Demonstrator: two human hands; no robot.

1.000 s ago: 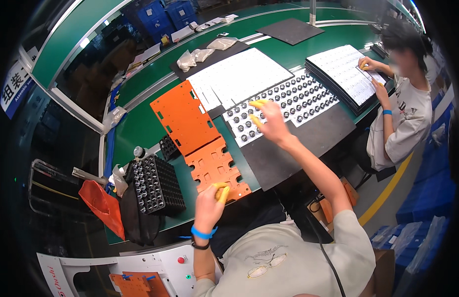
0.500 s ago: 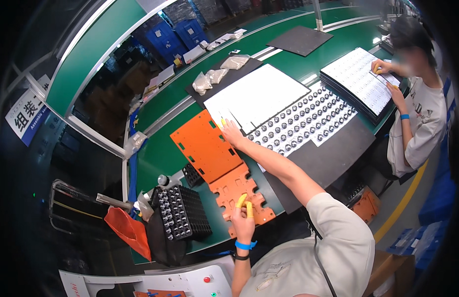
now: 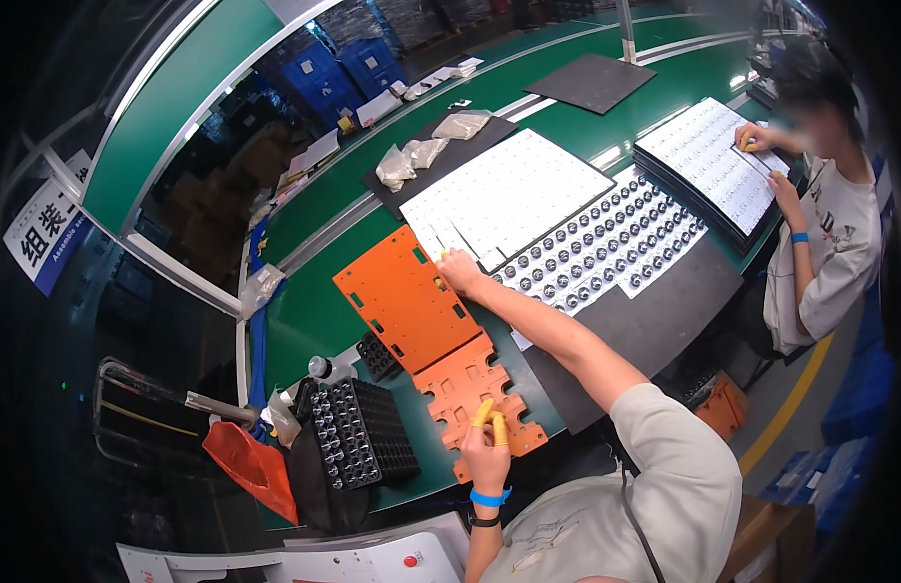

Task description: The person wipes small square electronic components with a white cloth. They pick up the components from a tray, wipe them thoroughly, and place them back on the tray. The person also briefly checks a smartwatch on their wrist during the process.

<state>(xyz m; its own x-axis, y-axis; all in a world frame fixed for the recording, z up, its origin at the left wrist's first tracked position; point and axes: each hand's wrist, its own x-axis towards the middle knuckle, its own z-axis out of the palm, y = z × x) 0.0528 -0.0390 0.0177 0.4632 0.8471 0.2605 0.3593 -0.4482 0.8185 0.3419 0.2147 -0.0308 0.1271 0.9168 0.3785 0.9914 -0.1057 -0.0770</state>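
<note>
My left hand (image 3: 487, 457), with yellow finger covers, is over the notched orange plate (image 3: 457, 384). Its covered fingers are bent close together; whatever is between them is too small to make out. My right hand (image 3: 458, 271) reaches to the near left corner of a white gridded sheet (image 3: 509, 189), beside the flat orange panel (image 3: 407, 296). The fingers there are curled together, and their tips are partly hidden. Thin dark-edged strips lie on the sheet by that hand. Right of it, rows of small round black parts (image 3: 586, 248) stand on a white sheet.
A black tray stack of shiny cylindrical parts (image 3: 348, 432) stands left of my left hand, near a clear bottle (image 3: 324, 369) and an orange bag (image 3: 251, 466). Plastic bags (image 3: 421, 154) lie on a dark mat. A co-worker (image 3: 824, 204) handles stacked sheets (image 3: 708, 160) at right.
My right hand has drawn back slightly toward me at the sheet's corner, and its fingers have curled in. My left hand stays over the notched plate. The whole view has shifted a little.
</note>
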